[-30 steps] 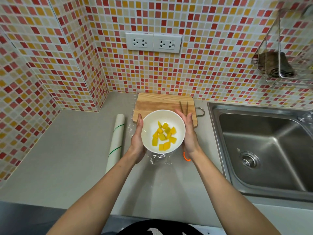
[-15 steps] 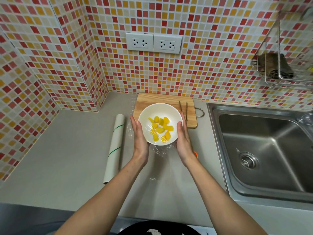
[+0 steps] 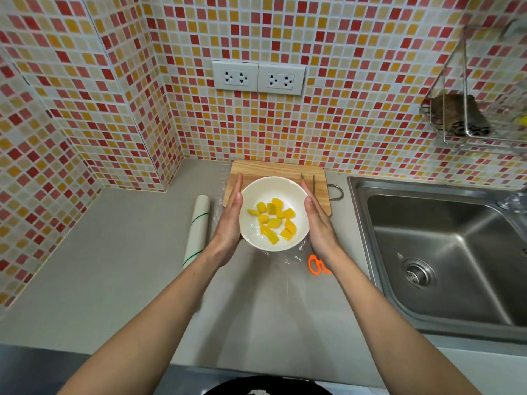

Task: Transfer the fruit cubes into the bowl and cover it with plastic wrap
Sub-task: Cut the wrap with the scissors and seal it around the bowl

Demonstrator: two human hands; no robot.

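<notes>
the bowl [image 3: 273, 213] sat on the counter [image 3: 119, 280] toward its back edge, its far rim overlapping the front edge of the board [image 3: 278, 169], which lay against the tiled wall. yellow fruit cubes [image 3: 274, 221] lay heaped in the bowl's bottom, slightly toward its near side. wrap [image 3: 295, 253] glinted across the bowl's mouth, and a loose crinkled skirt of it spilled onto the counter at the bowl's near right. the left hand [image 3: 232, 220] lay flat against the bowl's left side, fingers straight and together, pointing toward the wall; the right hand [image 3: 318, 223] mirrored it on the right side, palm inward. both hands were open and pressed to the bowl's wall, cupping it between them rather than curling round anything. the roll [image 3: 196, 230] lay on the counter just left of the left hand, running front to back. tongs [image 3: 310, 183] rested on the board's right end, beside the right fingertips. orange scissors [image 3: 318, 265] showed on the counter partly under the right wrist. the sink [image 3: 445, 252] took up the counter's right end.
</notes>
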